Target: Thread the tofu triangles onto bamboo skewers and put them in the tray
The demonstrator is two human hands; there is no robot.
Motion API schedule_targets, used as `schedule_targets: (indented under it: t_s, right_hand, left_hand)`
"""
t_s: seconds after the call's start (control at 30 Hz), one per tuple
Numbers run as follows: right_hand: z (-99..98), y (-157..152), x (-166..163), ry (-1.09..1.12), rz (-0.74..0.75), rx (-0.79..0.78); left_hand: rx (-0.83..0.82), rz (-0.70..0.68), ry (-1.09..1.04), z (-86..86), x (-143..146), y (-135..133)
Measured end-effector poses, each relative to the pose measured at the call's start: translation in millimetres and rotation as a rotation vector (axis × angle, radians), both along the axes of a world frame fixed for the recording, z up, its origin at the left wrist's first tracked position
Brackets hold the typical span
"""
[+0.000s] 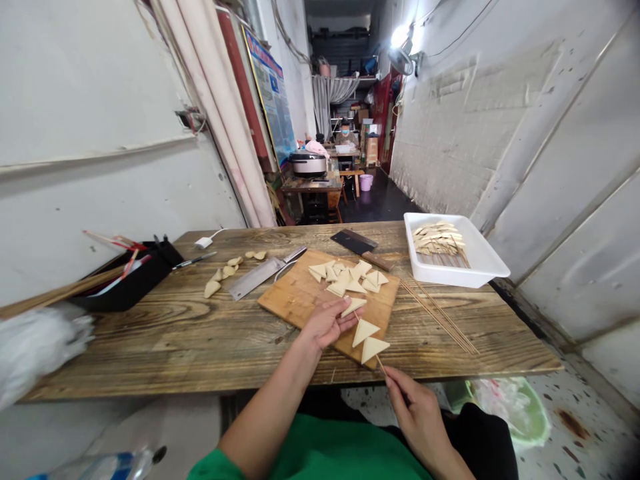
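Observation:
My right hand [413, 403] pinches the lower end of a thin wooden skewer [381, 364] near the table's front edge. Two pale triangular tofu slices [374, 348] are threaded on it. At its upper end, my left hand [330, 323] grips a third triangular slice [354, 307] between thumb and fingers, against the skewer's tip. Beneath them lies a wooden cutting board [290, 293], and a loose pile of similar triangles [345, 277] rests on its far half.
A cleaver [260, 275] lies left of the board; a dark-bladed knife [357, 244] lies behind it. Bare skewers [440, 317] lie to the right, below a white tray [483, 267] of filled skewers. Left are round pieces [220, 279] and a black box [135, 283]. A person [345, 133] sits far back.

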State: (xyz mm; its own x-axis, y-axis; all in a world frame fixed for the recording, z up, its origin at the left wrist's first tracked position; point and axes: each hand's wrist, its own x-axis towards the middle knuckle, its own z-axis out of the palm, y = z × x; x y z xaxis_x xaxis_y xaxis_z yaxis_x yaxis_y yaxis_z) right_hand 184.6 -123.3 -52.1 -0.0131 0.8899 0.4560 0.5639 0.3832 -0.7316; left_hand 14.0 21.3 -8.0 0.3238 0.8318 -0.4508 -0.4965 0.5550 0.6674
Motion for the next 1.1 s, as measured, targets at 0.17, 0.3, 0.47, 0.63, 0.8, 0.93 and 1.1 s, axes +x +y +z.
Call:
schedule_targets:
  t_s: [0.17, 0.3, 0.47, 0.63, 0.8, 0.93, 1.1]
  right_hand:
    - [-1.1, 1, 0, -0.006, 0.004, -0.004]
    - [-1.5, 1, 0, -0.01, 0.005, 0.006]
    - [-2.4, -1, 0, -0.007, 0.008, 0.009]
    - [-1.8, -3, 1, -0.007, -0.007, -0.002]
    - [0.5, -4, 1, -0.017, -0.012, 0.006]
    - [2.0, -5, 2, -0.028, -0.007, 0.01]
    - [3.6, -5, 2, -0.042, -0.008, 0.005]
  left_hand:
    - [-0.002, 0.001, -0.001, -2.6, -1, 0]
    - [-0.007, 0.006, -0.009, -2.8, -1, 0]
    - [-0.014, 0.004, -0.013, -0.3, 0, -2]
    - [-0.016, -0.004, -0.007, 4.0, 1, -5]
    - [0.033, 0.0, 0.029, 6.7, 3, -9]
    - [0.078, -0.014, 0.069, 7.8, 5, -12]
    - [0.098, -0.055, 0.082, 7.2, 7, -15]
